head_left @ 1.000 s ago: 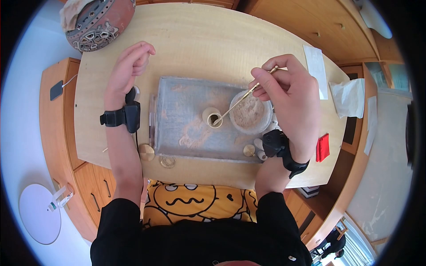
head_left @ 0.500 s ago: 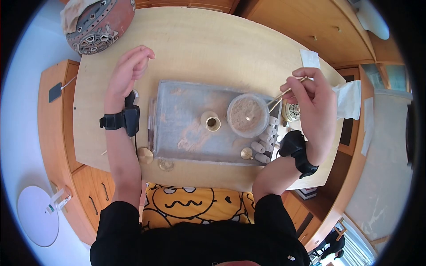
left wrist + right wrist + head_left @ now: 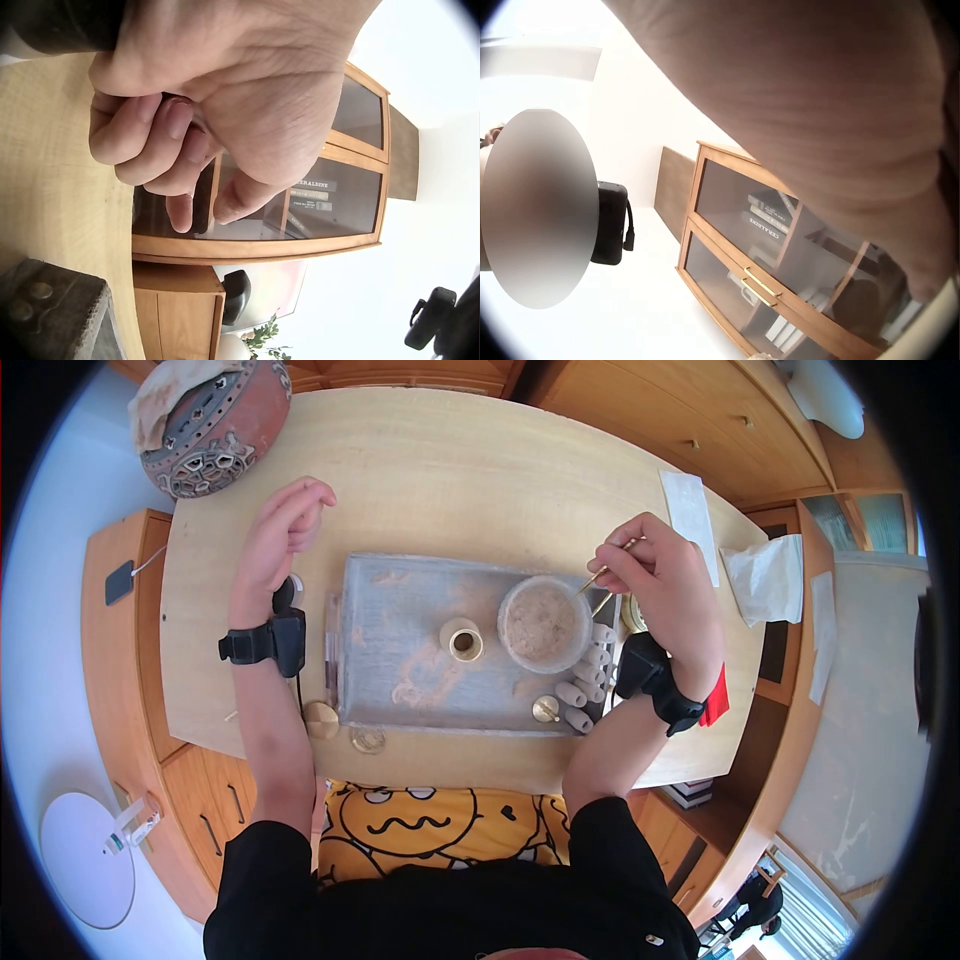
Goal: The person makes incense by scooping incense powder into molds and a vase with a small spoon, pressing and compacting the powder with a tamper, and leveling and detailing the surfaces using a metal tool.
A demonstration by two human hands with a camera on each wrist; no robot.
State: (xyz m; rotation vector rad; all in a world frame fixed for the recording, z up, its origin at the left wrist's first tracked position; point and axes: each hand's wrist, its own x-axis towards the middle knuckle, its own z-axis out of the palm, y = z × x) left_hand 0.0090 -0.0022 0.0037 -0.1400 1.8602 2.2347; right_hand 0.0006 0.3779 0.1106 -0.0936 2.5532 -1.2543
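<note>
Between thumb and fingers, my right hand (image 3: 675, 595) pinches a thin brass stick (image 3: 606, 567) whose lower end is at the upper right rim of a round bowl (image 3: 502, 625) of pale powder (image 3: 543, 622). A small brass-rimmed jar (image 3: 450, 632) stands left of the bowl on the grey tray (image 3: 385, 710). My left hand (image 3: 277, 540) is at the table's left side, holding nothing; in the left wrist view this hand (image 3: 225, 97) has several fingers loosely bent toward the palm. Only part of my right hand (image 3: 817, 112) shows in the right wrist view, without the stick.
Several small grey cylinders (image 3: 577, 720) and a brass lid (image 3: 545, 708) lie at the tray's right end. Round brass pieces (image 3: 321, 719) are near the front edge. A patterned pot (image 3: 225, 440) is back left; white paper (image 3: 688, 510) and red cloth (image 3: 716, 700) lie right.
My right hand drew the stick out of the jar and away past the bowl's right side, then came back left to the bowl's rim. My left hand has stayed in place.
</note>
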